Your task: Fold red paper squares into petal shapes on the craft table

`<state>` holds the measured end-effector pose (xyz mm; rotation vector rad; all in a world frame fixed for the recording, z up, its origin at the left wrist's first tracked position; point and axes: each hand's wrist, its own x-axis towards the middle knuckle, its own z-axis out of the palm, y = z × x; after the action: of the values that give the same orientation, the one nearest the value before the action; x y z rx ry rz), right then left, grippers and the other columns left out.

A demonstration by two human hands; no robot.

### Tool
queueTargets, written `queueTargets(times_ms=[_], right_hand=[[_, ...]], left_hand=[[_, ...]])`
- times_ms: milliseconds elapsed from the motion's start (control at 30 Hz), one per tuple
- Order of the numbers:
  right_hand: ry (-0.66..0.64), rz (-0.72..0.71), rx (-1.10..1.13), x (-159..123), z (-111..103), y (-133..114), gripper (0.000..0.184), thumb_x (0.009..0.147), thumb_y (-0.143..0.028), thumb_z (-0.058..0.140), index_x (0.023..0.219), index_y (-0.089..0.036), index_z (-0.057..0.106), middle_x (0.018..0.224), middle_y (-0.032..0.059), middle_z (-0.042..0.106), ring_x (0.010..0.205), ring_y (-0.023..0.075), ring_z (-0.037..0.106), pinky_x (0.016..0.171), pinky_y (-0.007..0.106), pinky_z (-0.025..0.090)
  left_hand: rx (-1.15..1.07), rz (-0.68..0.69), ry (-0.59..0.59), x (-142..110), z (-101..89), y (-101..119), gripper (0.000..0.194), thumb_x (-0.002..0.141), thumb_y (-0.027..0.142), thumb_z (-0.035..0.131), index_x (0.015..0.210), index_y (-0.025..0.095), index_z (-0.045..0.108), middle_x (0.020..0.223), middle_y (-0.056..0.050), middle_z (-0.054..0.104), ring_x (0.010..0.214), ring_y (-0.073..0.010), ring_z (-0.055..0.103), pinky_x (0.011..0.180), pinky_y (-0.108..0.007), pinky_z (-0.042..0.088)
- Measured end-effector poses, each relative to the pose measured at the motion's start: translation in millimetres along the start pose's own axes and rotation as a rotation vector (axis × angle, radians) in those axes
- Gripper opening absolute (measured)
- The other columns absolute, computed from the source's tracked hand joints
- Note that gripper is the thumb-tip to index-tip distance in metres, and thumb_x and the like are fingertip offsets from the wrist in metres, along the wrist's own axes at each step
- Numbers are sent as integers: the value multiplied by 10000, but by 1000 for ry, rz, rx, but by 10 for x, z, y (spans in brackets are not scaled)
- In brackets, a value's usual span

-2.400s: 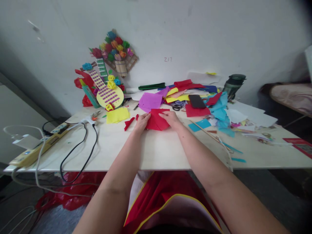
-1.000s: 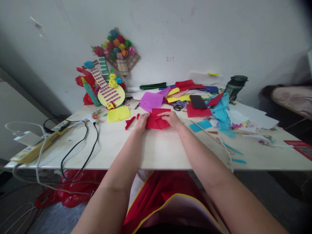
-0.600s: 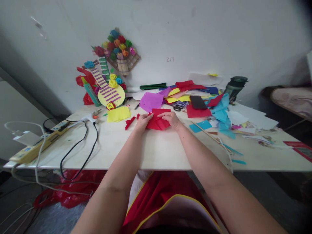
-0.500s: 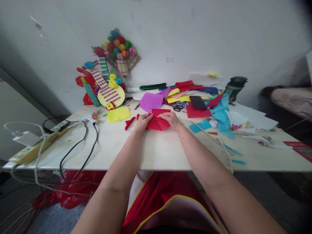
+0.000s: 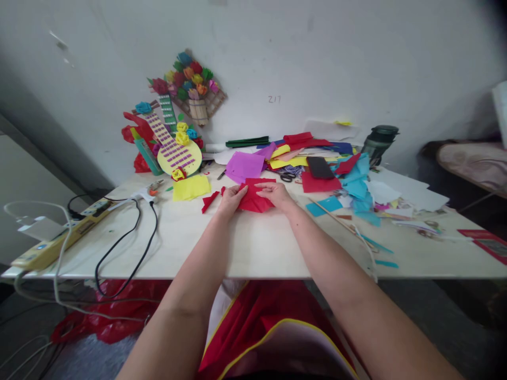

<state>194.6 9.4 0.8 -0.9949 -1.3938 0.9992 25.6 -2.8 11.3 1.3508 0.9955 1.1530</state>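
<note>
A sheet of red crepe paper (image 5: 257, 200) lies between my hands over the middle of the table. My left hand (image 5: 233, 200) pinches its left edge, thumb on top. Over the sheet's right part is my right hand (image 5: 276, 193), its fingers reaching inward and closed on the paper; the fingertips are small and partly hidden. Just left of my left hand rests a narrow red paper scrap (image 5: 210, 201). A yellow paper sheet (image 5: 192, 188) lies beyond that scrap, and a purple sheet (image 5: 244, 165) is behind the red one.
Black scissors (image 5: 287, 177) and a phone (image 5: 320, 168) sit among coloured papers. At right are a blue sheet (image 5: 325, 206), a thin stick (image 5: 336, 216) and a dark bottle (image 5: 379, 145). A glue gun (image 5: 148, 192) and a power strip (image 5: 63, 240) with cables occupy the left.
The right hand's fingers have lifted and straightened slightly over the red paper. My left hand keeps its grip. The whole view has shifted a little.
</note>
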Motion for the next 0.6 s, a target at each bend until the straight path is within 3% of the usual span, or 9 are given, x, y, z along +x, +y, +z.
queueTargets(times_ms=[267,400,600], right_hand=[[-38,86,68,-25,1,-9,414,539,-300,763,921,-150,700,581,-30,584,613,121,557,703,305,466],[-67,110,31,-62,-8,-36,345,626,-486,702,691,-150,661,599,20,598,642,163,562,626,297,440],[-100,42,-102,-63,-28,-29,438,655,-556,633,529,-175,458,501,-49,406,501,89,365,501,247,286]], left_hand=[[9,11,20,-37,24,49,310,691,444,682,730,142,620,601,-11,637,527,-112,542,499,-219,406],[-12,-2,-75,-57,32,59,340,693,446,684,821,131,655,667,-37,674,590,-135,583,554,-236,439],[7,-11,-160,-11,11,-6,349,678,453,695,805,130,655,686,-37,669,602,-129,583,559,-234,434]])
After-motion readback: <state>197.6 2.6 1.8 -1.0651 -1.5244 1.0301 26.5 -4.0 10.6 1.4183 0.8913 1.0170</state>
